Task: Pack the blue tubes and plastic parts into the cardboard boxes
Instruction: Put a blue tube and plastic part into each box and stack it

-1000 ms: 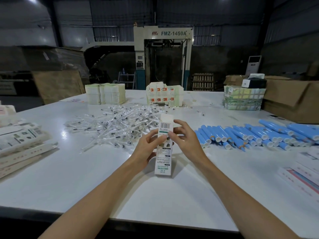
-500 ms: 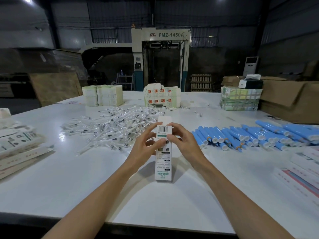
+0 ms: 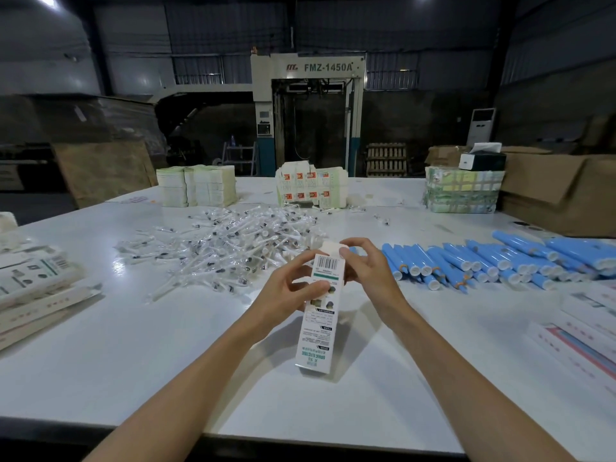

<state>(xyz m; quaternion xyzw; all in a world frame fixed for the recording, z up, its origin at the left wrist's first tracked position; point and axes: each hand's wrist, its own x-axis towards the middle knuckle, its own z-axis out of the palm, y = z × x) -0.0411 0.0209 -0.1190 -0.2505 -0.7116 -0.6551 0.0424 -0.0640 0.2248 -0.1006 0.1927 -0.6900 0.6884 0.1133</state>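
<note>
Look at the big machine (image 3: pixel 308 128) at the back. Its top panel says "FMZ-1450A" in dark letters, with a small red logo just to the left. The white box (image 3: pixel 320 328) you hold has a black barcode (image 3: pixel 328 261) near its top. The tiny numbers under it are too small to read. Near the bottom end of that box are big green letters, upside down to you. One word looks like "ELECTRIC". The other print is too small. The flat boxes (image 3: pixel 40 278) on the left of the tabletop (image 3: pixel 166 361) show a barcode too, but no words you can read.
</note>
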